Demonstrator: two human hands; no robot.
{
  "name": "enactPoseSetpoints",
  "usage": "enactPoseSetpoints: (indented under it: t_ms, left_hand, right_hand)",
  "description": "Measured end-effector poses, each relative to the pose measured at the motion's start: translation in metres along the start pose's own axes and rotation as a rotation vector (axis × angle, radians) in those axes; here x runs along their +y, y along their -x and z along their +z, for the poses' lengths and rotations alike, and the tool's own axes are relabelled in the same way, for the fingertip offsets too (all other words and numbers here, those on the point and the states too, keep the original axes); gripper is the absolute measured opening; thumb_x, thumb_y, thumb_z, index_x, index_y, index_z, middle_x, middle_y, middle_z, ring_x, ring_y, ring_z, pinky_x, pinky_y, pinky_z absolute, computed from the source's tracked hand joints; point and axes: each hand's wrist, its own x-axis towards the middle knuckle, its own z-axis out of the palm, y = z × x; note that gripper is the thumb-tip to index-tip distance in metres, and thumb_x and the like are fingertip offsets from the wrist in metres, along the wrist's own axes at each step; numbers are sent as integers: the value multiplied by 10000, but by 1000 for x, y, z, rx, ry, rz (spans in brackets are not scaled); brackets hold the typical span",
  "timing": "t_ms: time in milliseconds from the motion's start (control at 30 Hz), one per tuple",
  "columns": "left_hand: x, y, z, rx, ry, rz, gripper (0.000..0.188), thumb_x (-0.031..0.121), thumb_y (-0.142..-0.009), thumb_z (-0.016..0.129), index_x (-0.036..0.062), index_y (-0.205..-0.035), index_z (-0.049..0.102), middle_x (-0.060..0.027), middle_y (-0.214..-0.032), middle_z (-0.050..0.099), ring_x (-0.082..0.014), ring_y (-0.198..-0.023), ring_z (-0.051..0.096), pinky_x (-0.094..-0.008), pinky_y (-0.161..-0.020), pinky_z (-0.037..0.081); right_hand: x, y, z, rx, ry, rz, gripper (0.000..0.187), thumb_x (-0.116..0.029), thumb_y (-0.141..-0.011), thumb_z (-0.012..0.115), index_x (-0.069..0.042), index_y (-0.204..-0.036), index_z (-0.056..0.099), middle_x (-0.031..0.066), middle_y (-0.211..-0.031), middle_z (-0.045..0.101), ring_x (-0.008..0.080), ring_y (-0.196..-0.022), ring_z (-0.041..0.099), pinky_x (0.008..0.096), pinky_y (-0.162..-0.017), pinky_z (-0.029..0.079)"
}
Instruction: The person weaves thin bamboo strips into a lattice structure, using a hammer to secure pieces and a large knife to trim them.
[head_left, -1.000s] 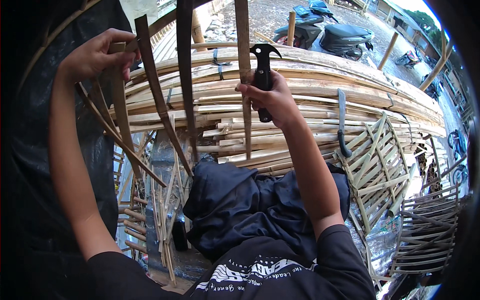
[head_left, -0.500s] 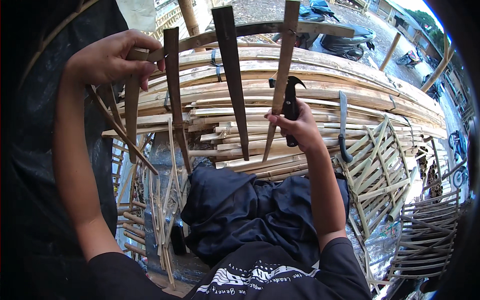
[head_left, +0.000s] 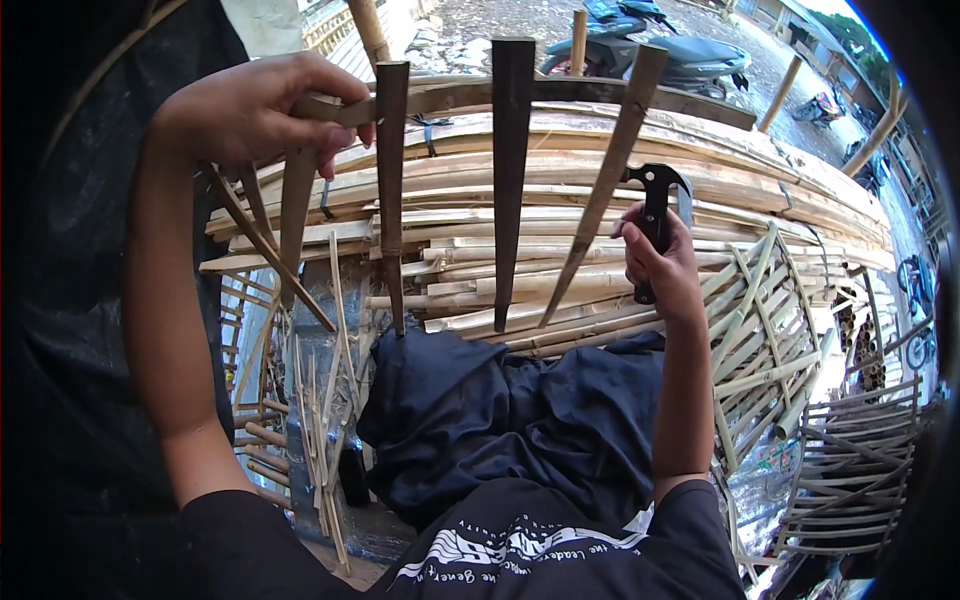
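My left hand (head_left: 265, 108) is closed around the left end of a bamboo crossbar (head_left: 450, 97), holding it up at chest height. Several tapered bamboo slats (head_left: 512, 170) cross this bar and point down toward my lap. At the far left of the piece, some slats (head_left: 265, 240) hang at a slant below my hand. My right hand (head_left: 662, 270) grips a black claw hammer (head_left: 655, 205) by its handle, head up. The hammer stands just right of the rightmost slat (head_left: 605, 190), and my right fingers appear apart from that slat.
Long split bamboo strips (head_left: 560, 145) lie stacked in front of me, tied in bundles. To the right are a woven bamboo lattice (head_left: 765, 340) and a darker slatted panel (head_left: 850, 470). Thin sticks (head_left: 325, 430) lie at my left. Motorbikes (head_left: 680, 60) stand beyond.
The slatted bamboo piece has shifted right and slightly down. My right hand has let go of the rightmost slat and moved right with the hammer. My left hand keeps its hold.
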Motion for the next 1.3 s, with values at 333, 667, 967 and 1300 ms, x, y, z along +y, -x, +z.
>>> enactPoseSetpoints:
  t_ms: [333, 667, 967, 1300]
  left_hand:
    - [-13, -4, 5, 16, 63, -61, 314, 70, -896, 631, 7, -1161, 474, -97, -914, 580, -195, -800, 653, -347, -754, 562]
    - [-32, -18, 26, 5, 146, -86, 285, 52, -887, 647, -22, -1132, 523, -74, -907, 575, -177, -826, 646, -318, -752, 556]
    - [-34, -28, 36, 26, 178, -127, 237, 34, -871, 659, -53, -1078, 584, -78, -906, 599, -168, -808, 653, -298, -767, 547]
    - [-14, -37, 32, -72, 168, -157, 244, 66, -866, 676, -35, -1063, 573, -88, -895, 638, -174, -841, 664, -308, -780, 541]
  right_hand:
    - [179, -37, -104, 234, 830, 246, 411, -141, -806, 705, 20, -1134, 516, 154, -772, 645, 232, -612, 650, 357, -516, 508]
    - [228, -88, -161, 460, 1100, -101, 371, -175, -807, 715, -15, -1127, 616, 226, -944, 662, 407, -920, 627, 462, -803, 494]
    - [222, -97, -186, 374, 1694, 42, 307, -281, -828, 694, -76, -1044, 620, 75, -1020, 668, 274, -1038, 594, 436, -836, 493]
    - [27, -112, -99, 773, 520, -1022, 171, -121, -935, 577, 21, -1028, 597, 135, -936, 670, 182, -839, 655, 300, -783, 506]
